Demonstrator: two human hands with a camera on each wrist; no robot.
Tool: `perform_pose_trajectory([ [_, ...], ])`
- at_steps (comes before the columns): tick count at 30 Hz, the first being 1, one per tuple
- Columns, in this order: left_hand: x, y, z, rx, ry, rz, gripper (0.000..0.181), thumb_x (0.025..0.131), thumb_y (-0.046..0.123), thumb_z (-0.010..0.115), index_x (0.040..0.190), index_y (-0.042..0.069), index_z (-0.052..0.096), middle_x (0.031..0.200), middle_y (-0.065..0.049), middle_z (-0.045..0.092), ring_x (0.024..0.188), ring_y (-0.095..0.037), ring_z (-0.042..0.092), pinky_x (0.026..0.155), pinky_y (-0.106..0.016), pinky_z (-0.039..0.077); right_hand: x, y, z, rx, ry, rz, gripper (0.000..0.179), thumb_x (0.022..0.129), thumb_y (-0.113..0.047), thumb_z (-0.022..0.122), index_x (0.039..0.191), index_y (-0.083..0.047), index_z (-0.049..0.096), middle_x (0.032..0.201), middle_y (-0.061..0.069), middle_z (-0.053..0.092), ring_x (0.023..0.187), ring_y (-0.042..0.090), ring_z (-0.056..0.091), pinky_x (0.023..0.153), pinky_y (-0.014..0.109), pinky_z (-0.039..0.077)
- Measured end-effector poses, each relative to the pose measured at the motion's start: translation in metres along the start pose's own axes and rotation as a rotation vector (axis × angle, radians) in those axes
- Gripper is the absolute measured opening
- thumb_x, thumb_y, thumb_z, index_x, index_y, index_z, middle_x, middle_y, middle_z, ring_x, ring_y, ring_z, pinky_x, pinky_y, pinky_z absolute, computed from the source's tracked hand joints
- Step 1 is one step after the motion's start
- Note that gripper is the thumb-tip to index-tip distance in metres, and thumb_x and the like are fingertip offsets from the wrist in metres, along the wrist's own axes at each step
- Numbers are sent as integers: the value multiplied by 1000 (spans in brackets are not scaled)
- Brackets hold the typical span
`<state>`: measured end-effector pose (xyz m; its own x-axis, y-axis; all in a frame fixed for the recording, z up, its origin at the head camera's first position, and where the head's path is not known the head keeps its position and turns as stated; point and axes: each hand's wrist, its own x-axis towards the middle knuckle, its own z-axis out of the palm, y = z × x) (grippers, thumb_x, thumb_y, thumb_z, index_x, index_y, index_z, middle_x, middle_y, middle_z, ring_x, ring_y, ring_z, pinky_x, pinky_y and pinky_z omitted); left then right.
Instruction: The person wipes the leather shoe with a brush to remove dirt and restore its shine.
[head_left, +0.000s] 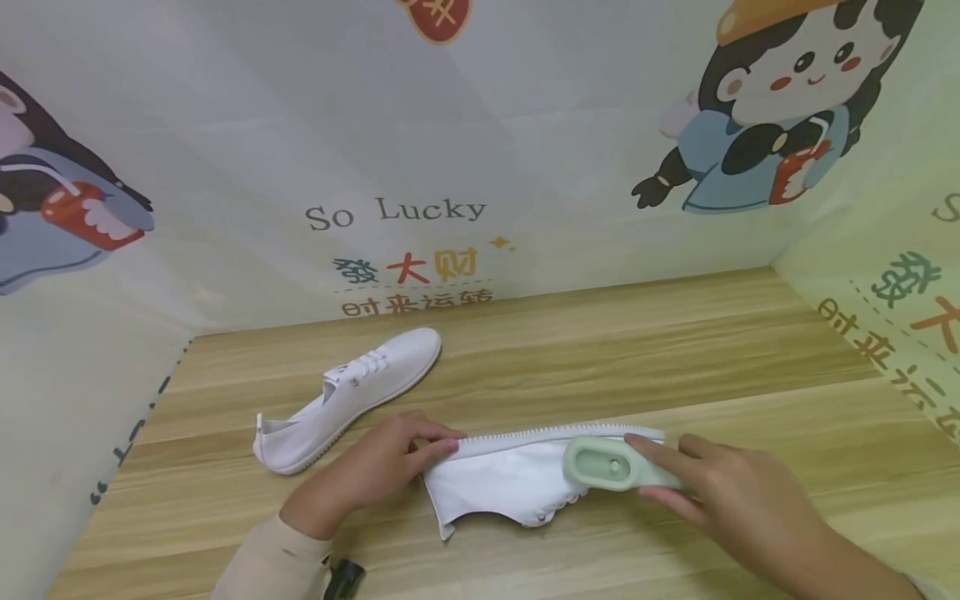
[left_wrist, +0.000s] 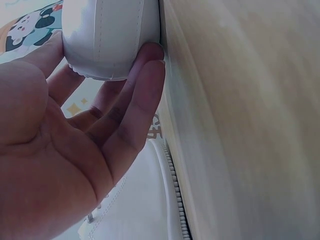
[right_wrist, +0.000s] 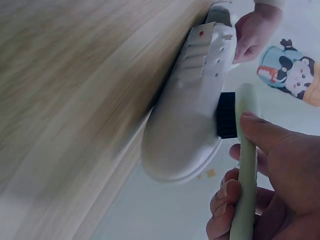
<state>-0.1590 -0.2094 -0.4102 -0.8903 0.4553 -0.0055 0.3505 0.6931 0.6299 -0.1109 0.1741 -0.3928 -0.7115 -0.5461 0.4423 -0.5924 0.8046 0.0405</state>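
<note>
A white lace-up shoe [head_left: 495, 483] lies on its side in the head view, its ridged sole edge facing away from me. My left hand [head_left: 378, 467] grips it at the heel [left_wrist: 112, 40], thumb and fingers on either side. In my right hand [head_left: 738, 500] is a pale green brush [head_left: 600, 462], held by its handle. The right wrist view shows its dark bristles [right_wrist: 226, 115] against the shoe's side near the toe, with my thumb pressed on the back of the brush. From above, the bristles are hidden under the brush head.
Another white shoe [head_left: 375, 375] stands upright behind my left hand, toe pointing to the far right. A wood-grain table [head_left: 750, 350] lies beneath, with printed cartoon walls [head_left: 562, 167] at the back and sides. A small black object [head_left: 345, 579] shows beside my left sleeve.
</note>
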Motion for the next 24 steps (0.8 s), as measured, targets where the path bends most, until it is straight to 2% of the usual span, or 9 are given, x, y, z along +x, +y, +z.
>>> perform_pose_trajectory([
  [5,0,1,0,-11,2,4,28,99,35,61,115,18,76,102,4,72,85,-4,57,73,-22,50,-10,13,-2,13,50,-5,47,87,-58,66,124,-29,71,70,-16,46,56,-6,28,46,17,28],
  [8,0,1,0,-23,-6,1,28,99,34,61,115,18,76,100,3,70,82,-5,56,71,-21,50,-16,19,-3,8,53,2,49,88,-60,62,124,-29,71,70,-17,45,56,-6,27,46,17,27],
  [15,-1,0,0,-18,3,-16,28,99,37,60,115,20,76,103,4,72,87,-5,58,74,-22,50,-24,29,-5,20,55,13,48,87,-58,65,124,-28,71,70,-18,45,56,-6,27,46,16,28],
  [24,0,0,3,-8,8,-8,28,99,36,61,115,19,76,103,4,72,88,-6,58,75,-22,50,-20,26,-3,15,43,15,47,86,-57,68,125,-32,70,71,-19,45,56,-7,25,46,16,25],
])
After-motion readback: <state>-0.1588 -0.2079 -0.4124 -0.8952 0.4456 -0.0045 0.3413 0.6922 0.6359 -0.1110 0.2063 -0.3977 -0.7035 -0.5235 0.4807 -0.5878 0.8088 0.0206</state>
